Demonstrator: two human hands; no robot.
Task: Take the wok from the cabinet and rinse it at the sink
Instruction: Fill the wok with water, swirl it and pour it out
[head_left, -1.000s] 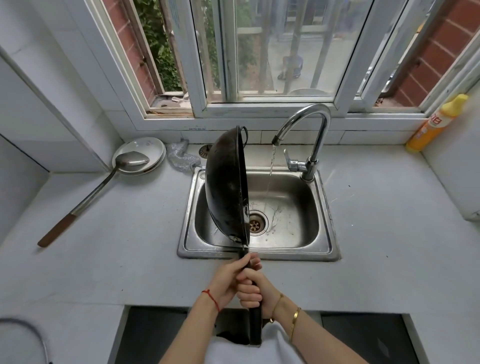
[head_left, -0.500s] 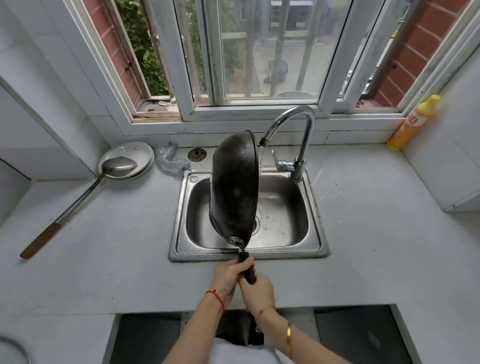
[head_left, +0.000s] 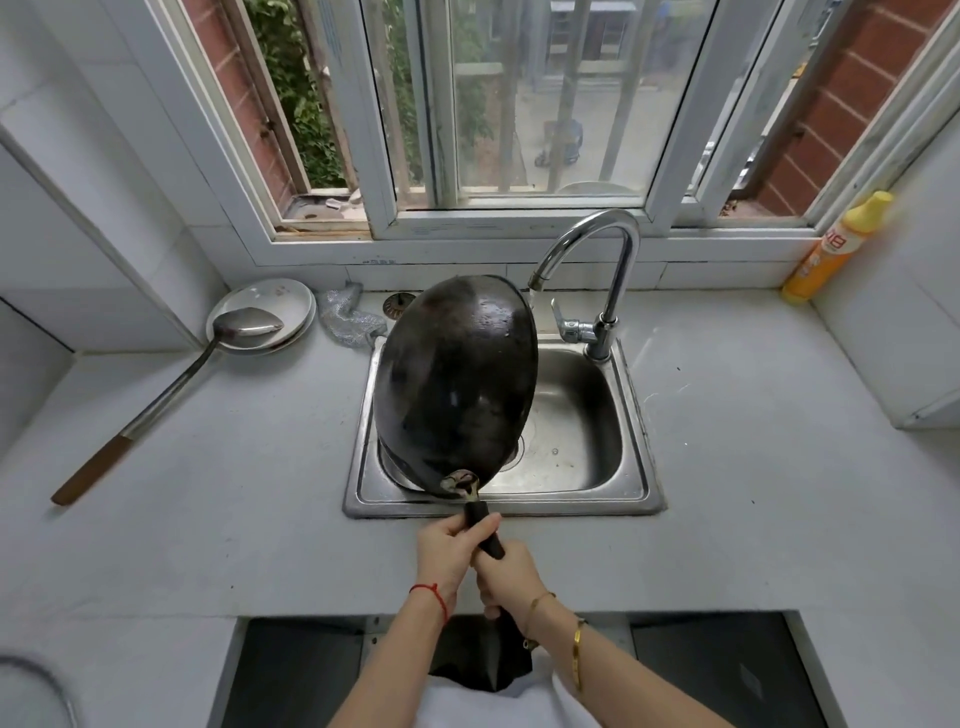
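1. Counter (head_left: 208, 519): grey worktop spanning the frame below the window. The cabinet is not identifiable from here.
2. Sink (head_left: 597, 499): steel basin at centre, set into the counter. Basin floor right of the wok looks wet.
3. Wok (head_left: 457, 384): task item, held over the left half of the sink, tipped up so its dark outer underside faces the viewer and its rim points toward the tap. Droplets show on the upper shell. Its interior cannot be seen.
4. Tap (head_left: 613, 260): curved spout at upper centre-right, its outlet just beside the wok's top edge. A thin stream appears at the outlet; where it lands is hidden.
5. Ladle (head_left: 171, 384) resting in a plate (head_left: 291, 306), left of frame; yellow bottle (head_left: 836, 244) at far right. Neither is involved.
6. Left hand (head_left: 447, 556) and right hand (head_left: 509, 577), lower centre: both curled tight round the wok's black handle, left nearer the pan, right just behind it.
7. Finding: retrieval is done and the wok is at the sink. Rinsing appears under way, with the outside wetted. Judged outstanding: finishing the rinse and draining.
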